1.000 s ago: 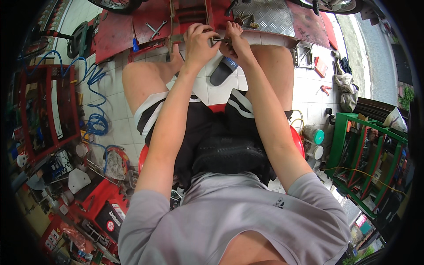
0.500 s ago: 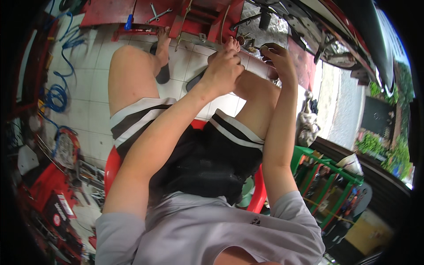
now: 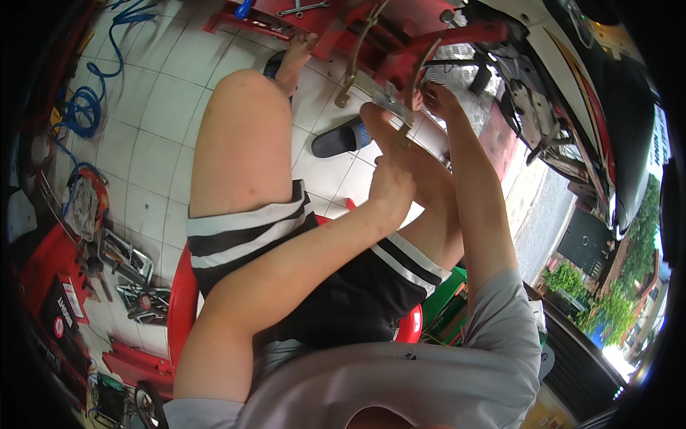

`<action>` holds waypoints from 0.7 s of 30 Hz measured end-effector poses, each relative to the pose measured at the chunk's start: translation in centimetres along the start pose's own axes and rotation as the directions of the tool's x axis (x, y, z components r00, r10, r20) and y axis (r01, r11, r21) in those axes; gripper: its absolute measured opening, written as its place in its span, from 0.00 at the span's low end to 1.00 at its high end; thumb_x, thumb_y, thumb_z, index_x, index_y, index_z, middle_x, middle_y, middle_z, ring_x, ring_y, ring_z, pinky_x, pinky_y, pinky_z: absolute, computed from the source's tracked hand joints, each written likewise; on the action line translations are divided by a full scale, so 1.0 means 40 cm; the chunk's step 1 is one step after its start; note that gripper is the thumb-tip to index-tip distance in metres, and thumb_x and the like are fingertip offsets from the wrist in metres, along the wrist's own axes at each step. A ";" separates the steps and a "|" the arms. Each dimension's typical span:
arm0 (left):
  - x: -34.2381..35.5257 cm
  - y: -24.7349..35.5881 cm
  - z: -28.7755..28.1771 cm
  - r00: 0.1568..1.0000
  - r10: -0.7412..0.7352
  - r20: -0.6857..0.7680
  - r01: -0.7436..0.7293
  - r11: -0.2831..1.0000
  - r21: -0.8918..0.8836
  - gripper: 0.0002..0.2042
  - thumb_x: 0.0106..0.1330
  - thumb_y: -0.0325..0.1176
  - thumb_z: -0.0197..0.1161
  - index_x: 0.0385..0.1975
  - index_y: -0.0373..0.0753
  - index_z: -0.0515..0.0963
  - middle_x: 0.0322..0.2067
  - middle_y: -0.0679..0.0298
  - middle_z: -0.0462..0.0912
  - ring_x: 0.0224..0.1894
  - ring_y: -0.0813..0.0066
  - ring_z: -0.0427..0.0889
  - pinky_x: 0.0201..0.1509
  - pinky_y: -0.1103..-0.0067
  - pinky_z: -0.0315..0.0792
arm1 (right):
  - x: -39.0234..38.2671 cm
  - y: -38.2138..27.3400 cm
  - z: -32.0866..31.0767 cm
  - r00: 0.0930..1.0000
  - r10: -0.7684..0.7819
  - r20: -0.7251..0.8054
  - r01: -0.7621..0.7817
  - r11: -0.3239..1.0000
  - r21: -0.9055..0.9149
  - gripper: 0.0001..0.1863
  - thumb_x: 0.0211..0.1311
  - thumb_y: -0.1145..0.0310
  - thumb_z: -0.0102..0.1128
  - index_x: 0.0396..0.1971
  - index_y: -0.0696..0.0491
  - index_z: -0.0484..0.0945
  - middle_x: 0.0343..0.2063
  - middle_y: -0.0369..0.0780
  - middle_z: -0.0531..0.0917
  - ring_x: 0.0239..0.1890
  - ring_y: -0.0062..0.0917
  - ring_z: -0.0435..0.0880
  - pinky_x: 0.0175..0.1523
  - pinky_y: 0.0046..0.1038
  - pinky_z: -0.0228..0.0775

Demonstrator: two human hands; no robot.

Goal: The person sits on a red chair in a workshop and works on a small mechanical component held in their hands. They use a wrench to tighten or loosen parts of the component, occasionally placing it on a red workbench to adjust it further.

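My left hand [image 3: 394, 187] is by the inner side of my right lower leg, its fingers curled in. Whatever those fingers hold, if anything, is hidden. Farther forward and to the right, my right hand [image 3: 441, 101] has bent fingers close to a curved metal rod [image 3: 418, 79] on a red metal stand [image 3: 457, 37]. What it pinches is too small to make out. A flat metal plate [image 3: 391, 105] on the stand lies between the hands and my toes. A motorcycle [image 3: 564, 107] stands just beyond my right hand.
One dark slipper [image 3: 339, 140] lies on the white tiled floor [image 3: 153, 107]. Wrenches [image 3: 304, 8] and a blue-handled tool [image 3: 244, 10] rest on the red platform ahead. Coiled blue hose [image 3: 84, 113] and metal tool trays [image 3: 126, 256] are at left. I sit on a red chair [image 3: 183, 300].
My left hand has drawn back and right, from over my right knee to beside the lower leg. The view has shifted, showing more of the red stand. My right hand stays forward by it.
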State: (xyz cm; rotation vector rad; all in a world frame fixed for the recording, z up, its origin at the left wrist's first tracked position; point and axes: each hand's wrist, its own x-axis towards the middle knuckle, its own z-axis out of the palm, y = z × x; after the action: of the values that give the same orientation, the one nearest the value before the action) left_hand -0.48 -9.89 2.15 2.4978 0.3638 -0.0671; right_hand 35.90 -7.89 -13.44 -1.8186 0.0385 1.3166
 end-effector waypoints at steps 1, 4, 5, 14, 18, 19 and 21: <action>-0.003 0.000 -0.028 0.989 -0.065 0.132 0.059 0.997 0.048 0.05 0.52 0.27 0.61 0.26 0.41 0.84 0.27 0.63 0.82 0.39 0.64 0.80 0.50 0.65 0.67 | 0.029 0.009 0.017 0.999 -0.026 0.034 0.024 0.998 0.059 0.07 0.63 0.65 0.57 0.37 0.51 0.80 0.30 0.36 0.82 0.30 0.22 0.78 0.35 0.25 0.71; -0.006 0.000 -0.064 0.921 -0.125 0.369 0.048 0.976 0.212 0.10 0.57 0.32 0.63 0.37 0.41 0.84 0.35 0.62 0.83 0.44 0.65 0.80 0.58 0.62 0.65 | 0.092 0.031 0.038 0.994 -0.100 0.055 0.088 0.979 0.183 0.09 0.63 0.64 0.57 0.38 0.51 0.80 0.30 0.36 0.82 0.32 0.24 0.79 0.38 0.28 0.73; -0.010 0.002 -0.066 0.911 -0.152 0.382 0.057 0.967 0.249 0.11 0.58 0.33 0.63 0.39 0.41 0.84 0.37 0.62 0.83 0.45 0.65 0.80 0.59 0.62 0.64 | 0.103 0.046 0.036 0.994 -0.110 0.023 0.104 0.979 0.176 0.09 0.63 0.64 0.57 0.40 0.50 0.80 0.30 0.36 0.82 0.32 0.24 0.79 0.39 0.29 0.73; -0.009 0.006 -0.061 0.941 -0.116 0.318 0.078 0.989 0.129 0.07 0.54 0.30 0.63 0.31 0.41 0.84 0.32 0.60 0.82 0.43 0.67 0.79 0.53 0.68 0.64 | 0.012 0.170 0.107 0.900 -0.088 0.427 -0.125 0.886 0.446 0.04 0.59 0.66 0.56 0.33 0.44 0.78 0.22 0.29 0.75 0.28 0.22 0.76 0.31 0.30 0.66; -0.007 -0.003 -0.029 0.952 -0.153 0.263 0.133 0.987 0.094 0.07 0.53 0.30 0.63 0.31 0.41 0.84 0.32 0.61 0.83 0.42 0.66 0.80 0.52 0.63 0.65 | -0.136 0.173 0.289 0.977 -0.211 0.034 0.180 0.726 -0.664 0.08 0.59 0.61 0.55 0.34 0.45 0.79 0.24 0.32 0.79 0.31 0.25 0.79 0.33 0.31 0.69; -0.007 -0.008 -0.024 0.953 -0.155 0.259 0.131 0.986 0.106 0.07 0.53 0.30 0.63 0.32 0.41 0.85 0.33 0.60 0.83 0.43 0.65 0.81 0.53 0.61 0.65 | -0.171 0.167 0.314 0.981 -0.169 0.095 0.185 0.681 -0.708 0.08 0.59 0.60 0.55 0.34 0.45 0.79 0.24 0.32 0.79 0.31 0.25 0.80 0.33 0.31 0.70; -0.003 -0.007 -0.024 0.960 -0.165 0.225 0.140 0.983 0.122 0.08 0.55 0.30 0.63 0.33 0.40 0.85 0.35 0.59 0.84 0.44 0.63 0.81 0.55 0.56 0.65 | -0.228 0.170 0.337 0.984 -0.123 0.127 0.176 0.616 -0.768 0.09 0.60 0.59 0.55 0.35 0.45 0.80 0.24 0.32 0.79 0.31 0.25 0.80 0.33 0.30 0.70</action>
State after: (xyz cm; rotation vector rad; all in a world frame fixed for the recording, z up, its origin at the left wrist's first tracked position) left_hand -0.70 -9.15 2.78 2.5246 0.4634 -0.4509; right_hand 18.38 -7.36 -11.37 -2.4182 -0.8405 1.3669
